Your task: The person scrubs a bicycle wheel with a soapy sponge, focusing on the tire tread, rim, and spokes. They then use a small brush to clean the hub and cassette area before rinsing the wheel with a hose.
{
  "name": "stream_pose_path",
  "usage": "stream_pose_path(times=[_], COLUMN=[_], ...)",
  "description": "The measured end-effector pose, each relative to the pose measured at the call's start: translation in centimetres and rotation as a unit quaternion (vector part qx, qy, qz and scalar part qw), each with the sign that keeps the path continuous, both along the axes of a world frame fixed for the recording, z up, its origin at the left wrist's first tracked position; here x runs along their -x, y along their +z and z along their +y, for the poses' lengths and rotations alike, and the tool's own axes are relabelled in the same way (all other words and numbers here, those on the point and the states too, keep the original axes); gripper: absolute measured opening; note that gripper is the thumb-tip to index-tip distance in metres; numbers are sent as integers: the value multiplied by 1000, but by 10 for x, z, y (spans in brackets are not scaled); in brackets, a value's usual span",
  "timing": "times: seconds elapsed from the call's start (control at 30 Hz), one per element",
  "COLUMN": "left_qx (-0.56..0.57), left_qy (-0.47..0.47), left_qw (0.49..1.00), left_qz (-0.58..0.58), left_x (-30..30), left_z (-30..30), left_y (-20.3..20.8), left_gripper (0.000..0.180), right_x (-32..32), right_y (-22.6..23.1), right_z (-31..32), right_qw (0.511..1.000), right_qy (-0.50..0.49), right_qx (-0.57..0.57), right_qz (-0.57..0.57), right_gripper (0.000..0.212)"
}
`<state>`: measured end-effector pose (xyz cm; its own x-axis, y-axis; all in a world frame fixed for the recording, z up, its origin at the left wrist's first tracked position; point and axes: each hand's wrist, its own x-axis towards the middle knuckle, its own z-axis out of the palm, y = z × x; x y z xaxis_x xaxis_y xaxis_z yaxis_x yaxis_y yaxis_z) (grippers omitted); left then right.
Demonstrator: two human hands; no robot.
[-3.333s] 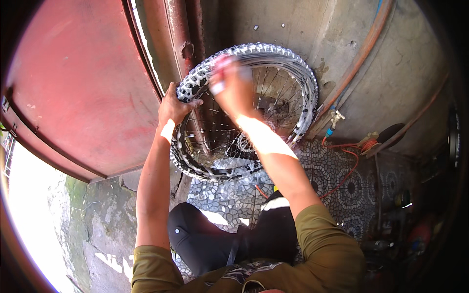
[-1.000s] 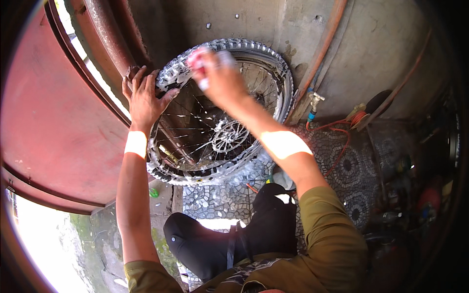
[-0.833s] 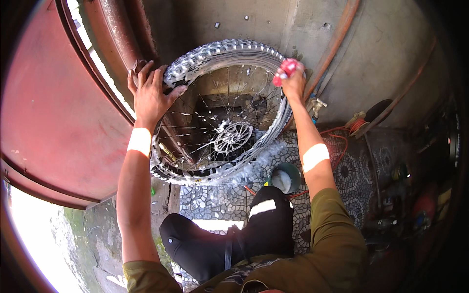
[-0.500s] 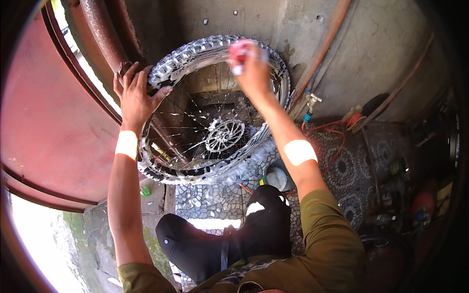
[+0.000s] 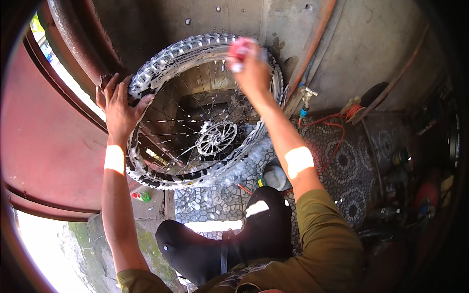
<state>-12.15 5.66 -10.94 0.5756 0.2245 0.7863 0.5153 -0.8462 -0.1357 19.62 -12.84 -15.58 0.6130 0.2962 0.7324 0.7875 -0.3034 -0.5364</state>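
Note:
A bicycle wheel [image 5: 135,168] with a knobby tyre stands upright in front of me, coated in white foam. A brake disc [image 5: 217,138] sits at its hub, and foam flecks cling to the spokes. My left hand [image 5: 120,108] grips the tyre's upper left side, thumb toward the rim and fingers over the outer tread. At the upper right of the tyre, my right hand [image 5: 254,73] is closed on a red-and-white scrubber [image 5: 239,52]. Motion blurs the scrubber, so I cannot tell whether it is a brush or a sponge.
A bucket [image 5: 276,177] with white foam stands by my knee. To the right are a wall tap [image 5: 307,95] and an orange hose [image 5: 337,125]. A red metal panel [image 5: 53,141] borders the left. A small green bottle [image 5: 141,196] lies below the wheel.
The whole view has shifted, so the wheel and my left hand appear farther left. My right hand stays at the tyre's upper right with the scrubber, still blurred. More of the green bottle shows.

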Motion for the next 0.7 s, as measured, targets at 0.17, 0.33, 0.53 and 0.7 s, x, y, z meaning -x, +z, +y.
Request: stream_pose_path(times=[0.17, 0.33, 0.53, 0.7], left_qx=[-24, -50, -9, -2], left_qy=[-45, 8, 14, -25], left_qw=[998, 999, 1000, 1000], left_qz=[-38, 4, 18, -18], left_x=[-51, -8, -3, -42], left_z=[-20, -2, -4, -10], left_y=[1, 1, 5, -2], left_gripper=[73, 72, 73, 71], right_x=[-146, -64, -97, -169], right_y=[-144, -51, -104, -202], right_z=[-138, -49, -61, -128], right_qw=[955, 986, 986, 973], right_qy=[-277, -55, -66, -194], right_qx=[31, -15, -36, -17], right_qz=[100, 160, 149, 126], right_gripper=[67, 70, 71, 81])
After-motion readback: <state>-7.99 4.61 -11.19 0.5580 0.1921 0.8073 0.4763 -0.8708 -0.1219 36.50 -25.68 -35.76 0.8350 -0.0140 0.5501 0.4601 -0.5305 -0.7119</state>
